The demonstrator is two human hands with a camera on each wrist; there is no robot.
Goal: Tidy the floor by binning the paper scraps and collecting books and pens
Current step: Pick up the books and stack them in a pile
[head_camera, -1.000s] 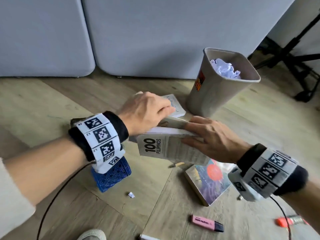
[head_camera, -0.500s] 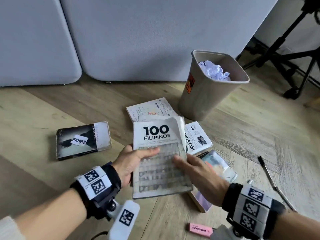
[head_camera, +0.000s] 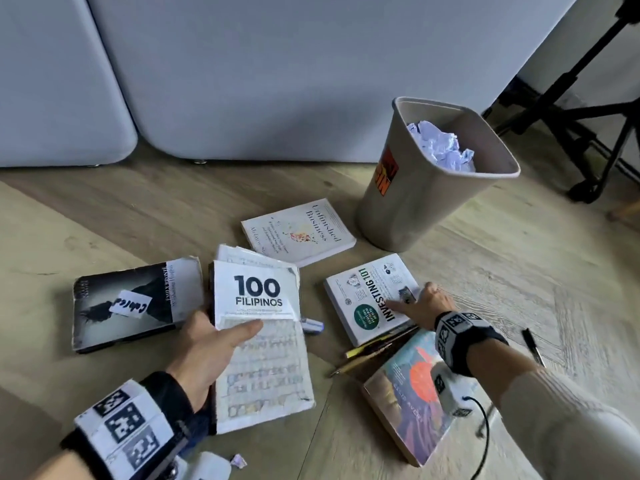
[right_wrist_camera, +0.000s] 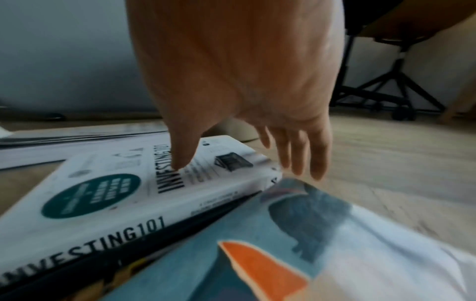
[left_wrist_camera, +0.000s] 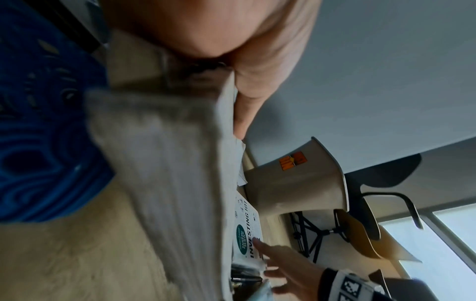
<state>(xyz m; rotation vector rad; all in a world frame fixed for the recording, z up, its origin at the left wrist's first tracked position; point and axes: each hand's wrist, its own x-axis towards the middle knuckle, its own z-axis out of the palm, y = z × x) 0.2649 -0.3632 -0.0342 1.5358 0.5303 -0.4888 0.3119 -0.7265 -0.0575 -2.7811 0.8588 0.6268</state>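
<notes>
My left hand (head_camera: 211, 344) grips the worn white "100 Filipinos" book (head_camera: 259, 344) by its left edge, thumb across the cover; its page edges (left_wrist_camera: 165, 183) fill the left wrist view. My right hand (head_camera: 420, 306) reaches over the white "Investing 101" book (head_camera: 370, 299), fingers spread, thumb on the cover (right_wrist_camera: 144, 179) and fingers past its right edge. A colourful book with an orange shape (head_camera: 412, 393) lies under my right wrist. A dark book (head_camera: 131, 303) and the white "Unfinished Business" book (head_camera: 298, 230) lie on the floor. Pens (head_camera: 370, 355) lie between the books.
A beige bin (head_camera: 429, 181) holding crumpled paper (head_camera: 440, 147) stands behind the books. A black pen (head_camera: 533, 344) lies right of my wrist, a marker (head_camera: 311, 325) beside the held book. A tiny paper scrap (head_camera: 239, 460) is near my left wrist. Black stand legs (head_camera: 588, 133) at right.
My right hand let go of the "100 Filipinos" book and moved right onto "Investing 101". The left hand alone now holds the book, lower and nearer the dark book.
</notes>
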